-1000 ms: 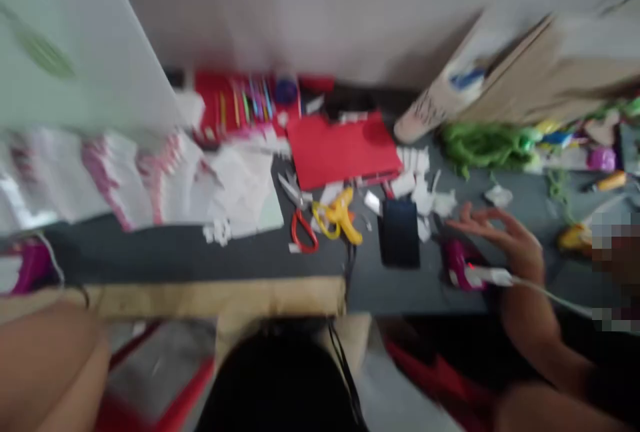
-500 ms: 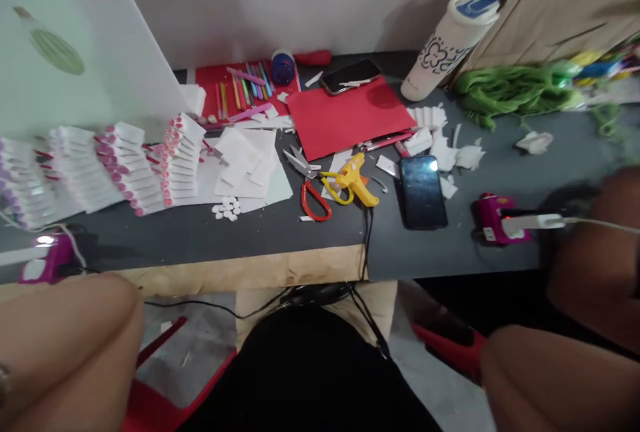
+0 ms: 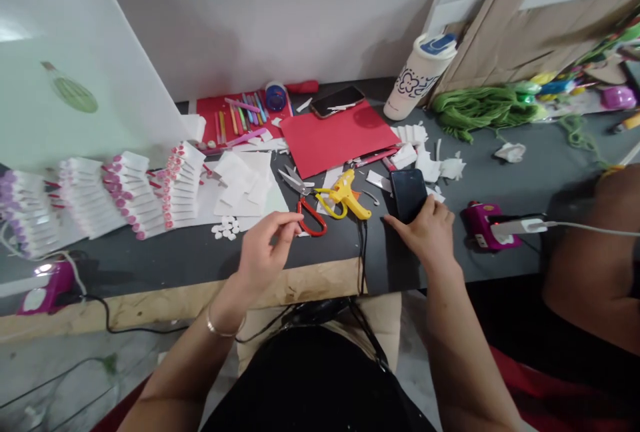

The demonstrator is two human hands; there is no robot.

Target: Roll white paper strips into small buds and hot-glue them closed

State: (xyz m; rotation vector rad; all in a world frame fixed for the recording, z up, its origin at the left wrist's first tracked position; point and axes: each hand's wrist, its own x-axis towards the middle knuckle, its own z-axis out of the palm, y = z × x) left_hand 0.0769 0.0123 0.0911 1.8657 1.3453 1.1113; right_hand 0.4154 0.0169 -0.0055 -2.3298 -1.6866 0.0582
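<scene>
Currently, right hand around a dark phone, left hand beside red-handled scissors

The right hand [image 3: 431, 239] closes over the near end of the dark phone [image 3: 409, 191], thumb at its left side and fingers bent at its right; this edge hold probably serves to steady it while leaving most of the screen uncovered; whether the phone is flat on the dark tabletop [image 3: 175, 262] or slightly lifted, I cannot tell.

The left hand [image 3: 264, 250] is over the table's front part, its fingers loosely curled, forefinger reaching towards the loop of the red-handled scissors [image 3: 301, 186]; whether the fingertips touch that loop or pinch something small, I cannot tell.

Between the hands, a yellow glue gun [image 3: 349, 196] lies beside yellow-handled scissors [image 3: 343, 211]; its cable [image 3: 363, 249] runs over the front edge, likely so that the wire stays off the paper; the red-handled scissors lie with blades partly open and pointing away from the person, which seems to leave the handle within reach.

To the left, white strips with coloured round tips [image 3: 183, 182] are fanned in overlapping rows, perhaps so each tip shows; small white pieces [image 3: 225, 227] sit grouped nearby; behind, a red sheet [image 3: 340, 135] bears another phone [image 3: 337, 102]; a tumbler [image 3: 417, 79] stands towards the wall; another person's arm [image 3: 593, 235] is at the right.
</scene>
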